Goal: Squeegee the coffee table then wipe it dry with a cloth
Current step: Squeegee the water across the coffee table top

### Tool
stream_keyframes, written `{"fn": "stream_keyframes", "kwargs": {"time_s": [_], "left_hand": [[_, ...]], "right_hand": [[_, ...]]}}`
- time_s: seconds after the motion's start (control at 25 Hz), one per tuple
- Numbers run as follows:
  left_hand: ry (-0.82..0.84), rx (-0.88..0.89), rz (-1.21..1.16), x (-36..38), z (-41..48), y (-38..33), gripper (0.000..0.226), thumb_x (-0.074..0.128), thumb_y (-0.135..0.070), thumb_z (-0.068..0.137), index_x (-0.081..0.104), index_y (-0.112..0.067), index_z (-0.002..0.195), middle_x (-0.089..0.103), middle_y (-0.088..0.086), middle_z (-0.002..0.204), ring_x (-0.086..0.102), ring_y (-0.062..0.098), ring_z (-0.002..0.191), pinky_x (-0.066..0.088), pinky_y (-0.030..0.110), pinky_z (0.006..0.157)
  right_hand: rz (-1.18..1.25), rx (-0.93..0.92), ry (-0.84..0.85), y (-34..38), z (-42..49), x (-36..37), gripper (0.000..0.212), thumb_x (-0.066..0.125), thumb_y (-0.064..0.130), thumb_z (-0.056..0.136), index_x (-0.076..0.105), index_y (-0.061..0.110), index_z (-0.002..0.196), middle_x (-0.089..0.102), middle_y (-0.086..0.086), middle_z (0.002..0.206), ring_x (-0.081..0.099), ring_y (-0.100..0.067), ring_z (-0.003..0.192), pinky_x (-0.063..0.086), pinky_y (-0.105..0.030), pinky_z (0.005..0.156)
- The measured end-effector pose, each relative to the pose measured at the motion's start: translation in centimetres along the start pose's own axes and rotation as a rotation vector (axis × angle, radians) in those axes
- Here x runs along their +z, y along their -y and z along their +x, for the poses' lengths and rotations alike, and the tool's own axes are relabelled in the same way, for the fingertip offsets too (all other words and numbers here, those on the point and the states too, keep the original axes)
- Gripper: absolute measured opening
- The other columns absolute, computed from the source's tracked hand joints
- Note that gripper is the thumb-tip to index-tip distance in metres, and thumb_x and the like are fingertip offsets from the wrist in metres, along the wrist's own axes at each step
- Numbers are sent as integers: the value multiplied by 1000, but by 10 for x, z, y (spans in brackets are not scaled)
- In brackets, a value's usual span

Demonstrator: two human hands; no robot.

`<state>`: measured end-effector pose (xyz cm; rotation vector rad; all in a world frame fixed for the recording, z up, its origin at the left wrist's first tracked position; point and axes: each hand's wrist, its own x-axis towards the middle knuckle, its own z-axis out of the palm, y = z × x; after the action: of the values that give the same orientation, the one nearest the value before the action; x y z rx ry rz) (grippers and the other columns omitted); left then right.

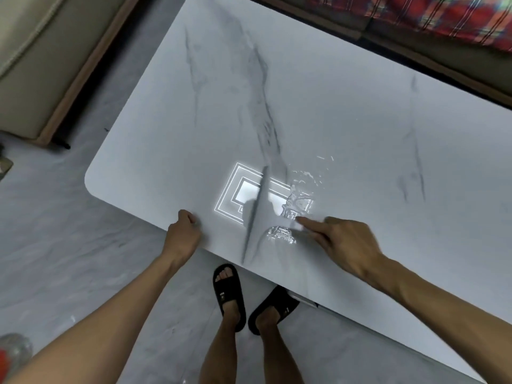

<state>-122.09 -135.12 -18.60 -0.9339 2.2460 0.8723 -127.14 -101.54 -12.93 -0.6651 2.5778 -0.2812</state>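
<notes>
Coffee table (332,106) | right hand (352,245) holds squeegee (255,214) | left hand (182,234) grips edge

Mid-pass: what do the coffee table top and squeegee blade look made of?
The coffee table: marble or marble-look slab, white with grey veins, polished; it shows a sharp light reflection. The squeegee: blade is a thin dark strip, probably rubber, though motion blur leaves that open.

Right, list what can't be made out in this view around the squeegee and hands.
Head view:
Squeegee: motion blur smears blade and handle where the right hand holds it.
Left hand: curled at the coffee table edge; its own back hides any grip.
Clear red-marked object on the floor: blurred, cut by the bottom-left frame corner.
</notes>
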Motion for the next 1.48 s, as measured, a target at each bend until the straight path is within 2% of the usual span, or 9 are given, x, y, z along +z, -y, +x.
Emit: {"fn": "stream_keyframes", "kwargs": {"time_s": [0.24, 0.4, 0.52, 0.72, 0.8, 0.96, 1.12, 1.28, 1.48], "left_hand": [[16, 37, 21, 7, -6, 12, 14, 39, -7, 85, 43, -18, 93, 57, 4, 78, 54, 19, 63, 34, 27, 46], [103, 117, 89, 27, -10, 0, 23, 38, 6, 80, 40, -16, 84, 48, 7, 98, 52, 25, 86, 34, 27, 58], [148, 121, 163, 39, -12, -17, 25, 38, 11, 80, 47, -6, 96, 37, 11, 113, 45, 33, 117, 37, 28, 78], [186, 51, 220, 38, -12, -31, 23, 37, 11, 81, 44, -1, 99, 35, 15, 111, 40, 35, 125, 40, 30, 76], [145, 50, 198, 37, -12, -32, 19, 37, 9, 84, 44, -2, 99, 43, 16, 106, 47, 35, 116, 40, 35, 84], [-33, -32, -5, 22, -12, -27, 13, 39, -4, 88, 43, -9, 100, 52, 6, 79, 51, 21, 66, 37, 28, 52], [-159, -68, -85, 6, -5, -13, 12, 43, -7, 88, 44, -10, 99, 49, 0, 74, 47, 15, 64, 35, 27, 49], [-25, -14, 78, -7, 3, -4, 11, 45, -10, 87, 42, -15, 97, 54, 2, 75, 51, 17, 64, 33, 27, 47], [172, -11, 174, 0, 0, -12, 26, 45, -4, 82, 41, -16, 104, 60, 11, 81, 53, 22, 61, 36, 27, 49]], "right_hand": [[-159, -306, 218, 76, 47, 44, 46, 33, 31, 103, 27, 50, 144, 57, -8, 96, 60, -32, 82, 35, -33, 65], [-211, -199, 202, 3, 21, 24, 48, 34, 30, 102, 25, 56, 142, 59, -3, 98, 61, -29, 86, 45, -33, 71], [-276, -73, 217, -56, -8, 0, 52, 38, 31, 100, 23, 59, 141, 60, 2, 96, 62, -24, 85, 43, -32, 70], [-323, 57, 216, -103, -41, -30, 41, 27, 44, 101, 27, 62, 138, 58, 8, 91, 62, -21, 79, 33, -28, 60], [-328, 33, 178, -95, -40, -36, 41, 26, 45, 100, 28, 61, 138, 59, 9, 92, 62, -21, 79, 30, -28, 59], [-182, -106, 159, -27, 6, -25, 40, 35, 43, 101, 34, 57, 138, 64, 3, 102, 64, -26, 92, 40, -29, 68], [-115, -249, 278, 72, 64, 15, 48, 36, 24, 102, 32, 48, 144, 60, -7, 109, 61, -30, 96, 43, -32, 74], [-132, -205, 231, 85, 89, 28, 50, 35, 23, 102, 29, 51, 143, 58, -5, 113, 60, -30, 100, 46, -34, 75], [-76, 24, 95, -3, 59, 2, 47, 41, 29, 98, 35, 57, 136, 61, -1, 94, 63, -29, 87, 45, -33, 67]]}}
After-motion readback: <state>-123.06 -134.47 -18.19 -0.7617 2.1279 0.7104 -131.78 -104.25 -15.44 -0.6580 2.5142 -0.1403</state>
